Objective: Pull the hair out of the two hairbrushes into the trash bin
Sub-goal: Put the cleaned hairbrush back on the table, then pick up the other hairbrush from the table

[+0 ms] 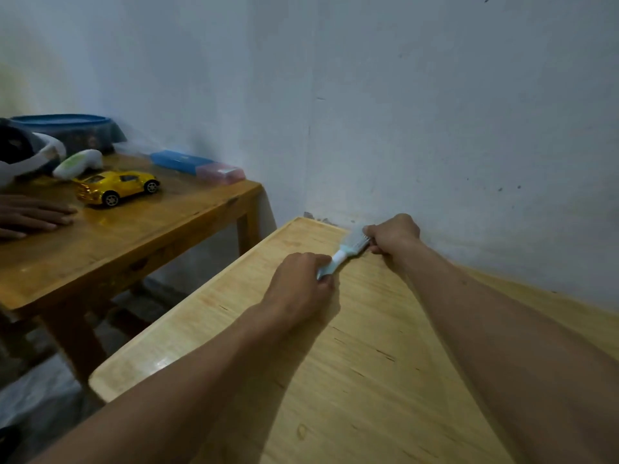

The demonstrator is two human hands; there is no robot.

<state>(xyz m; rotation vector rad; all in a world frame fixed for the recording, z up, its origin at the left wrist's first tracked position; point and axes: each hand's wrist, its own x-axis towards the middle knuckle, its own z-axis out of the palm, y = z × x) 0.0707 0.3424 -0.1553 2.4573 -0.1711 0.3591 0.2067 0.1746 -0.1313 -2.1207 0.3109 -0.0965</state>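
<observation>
A light blue and white hairbrush is held just above the far end of a pale wooden table, close to the wall. My left hand is closed around its handle. My right hand is closed over the bristle head, fingers pinched at the bristles; whether hair is between them is hidden. Only one hairbrush is in view. No trash bin is in view.
A darker wooden table stands to the left with a yellow toy car, a blue box, a pink box, a white-green device and a blue basin. Another person's hand rests there.
</observation>
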